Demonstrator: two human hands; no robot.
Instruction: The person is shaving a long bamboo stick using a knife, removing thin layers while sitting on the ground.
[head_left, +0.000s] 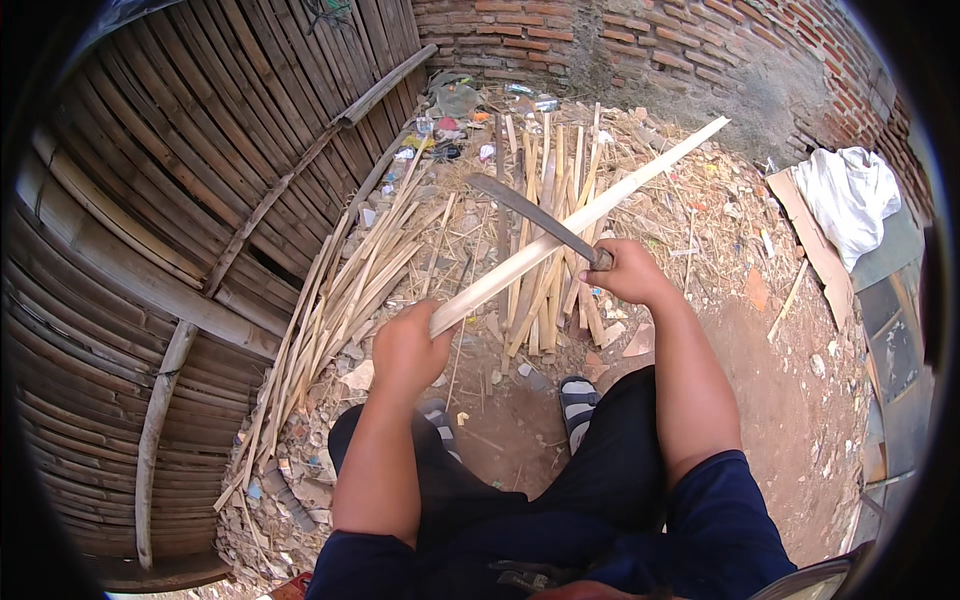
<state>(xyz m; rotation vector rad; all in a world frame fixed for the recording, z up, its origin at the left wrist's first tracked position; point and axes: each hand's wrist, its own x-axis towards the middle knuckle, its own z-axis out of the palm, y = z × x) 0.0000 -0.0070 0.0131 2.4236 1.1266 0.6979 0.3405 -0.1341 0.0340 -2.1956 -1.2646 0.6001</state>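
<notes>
My left hand (410, 345) is closed around the near end of a long pale bamboo strip (620, 190), which slants up to the far right. In my right hand (628, 272) is the handle of a machete (530, 212), its dark curved blade pointing to the far left. The blade crosses the strip near its middle; whether it touches or only passes over it, I cannot tell. Below and beyond both lies a pile of split bamboo strips (545, 300) on the ground. My fingers hide part of the machete's handle.
Loose thin bamboo strips (350, 290) lie along a bamboo slat wall (170, 180) on the left. A brick wall (680, 50) closes off the back. White sacking (848, 200) and a cardboard sheet (815, 245) lie at the right. Rubble and litter cover the ground around my sandalled feet.
</notes>
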